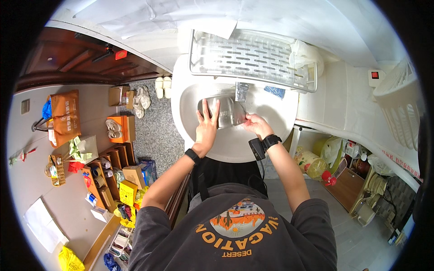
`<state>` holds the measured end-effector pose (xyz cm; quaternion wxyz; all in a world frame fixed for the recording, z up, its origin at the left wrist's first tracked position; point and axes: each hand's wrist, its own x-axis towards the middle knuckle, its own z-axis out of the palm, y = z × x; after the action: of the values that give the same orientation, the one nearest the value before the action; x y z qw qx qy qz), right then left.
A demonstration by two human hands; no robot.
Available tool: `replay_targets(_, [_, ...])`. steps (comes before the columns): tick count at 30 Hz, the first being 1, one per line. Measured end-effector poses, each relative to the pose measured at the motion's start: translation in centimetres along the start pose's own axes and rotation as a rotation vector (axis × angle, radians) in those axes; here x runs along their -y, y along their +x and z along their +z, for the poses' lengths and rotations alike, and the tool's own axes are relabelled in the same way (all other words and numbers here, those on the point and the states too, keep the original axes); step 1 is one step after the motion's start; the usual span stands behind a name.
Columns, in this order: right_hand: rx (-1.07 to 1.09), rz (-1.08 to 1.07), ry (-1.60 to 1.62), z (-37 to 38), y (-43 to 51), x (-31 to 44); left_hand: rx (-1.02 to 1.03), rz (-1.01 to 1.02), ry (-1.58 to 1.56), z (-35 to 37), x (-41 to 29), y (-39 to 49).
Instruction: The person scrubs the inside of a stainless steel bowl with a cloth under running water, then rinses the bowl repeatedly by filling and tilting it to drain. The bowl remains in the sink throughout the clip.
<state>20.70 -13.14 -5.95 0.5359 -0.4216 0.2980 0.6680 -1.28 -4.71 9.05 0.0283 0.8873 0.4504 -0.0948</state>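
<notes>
A stainless steel pot (pixel 226 113) lies tilted on its side in the white washbasin (pixel 234 149), under the square metal tap (pixel 241 92). My left hand (pixel 206 127) lies over its left end with the fingers spread, steadying it. At the right end, my right hand (pixel 256 125) grips the rim between thumb and fingers. The pot's inside is hidden from me. A blue patterned cloth (pixel 275 91) sits at the basin's back right edge.
A slotted metal dish rack (pixel 251 56) stands behind the basin, with a white plastic bag (pixel 301 54) at its right end. To the right hangs a white plastic basket (pixel 400 101). An oil bottle (pixel 310 165) is below the counter; slippers (pixel 163 87) lie on the floor at left.
</notes>
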Motion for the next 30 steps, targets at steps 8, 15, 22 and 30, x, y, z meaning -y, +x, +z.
replay_targets(8, [0.166,-0.074,-0.077,1.7,-2.8,-0.2,0.105,0.137,-0.656,-1.2,2.3,-2.5])
replay_targets(15, [0.048,-0.147,-0.181,2.1,-2.5,1.0,0.306,-0.177,-1.164,1.2,3.6,-0.2])
replay_targets(22, [0.093,-0.153,-0.269,0.5,-2.4,3.2,0.369,-0.331,-1.190,4.7,3.1,2.6])
replay_targets(30, [0.144,-0.216,-0.422,2.1,-3.3,3.4,0.167,-0.358,-0.943,4.4,-3.0,6.7])
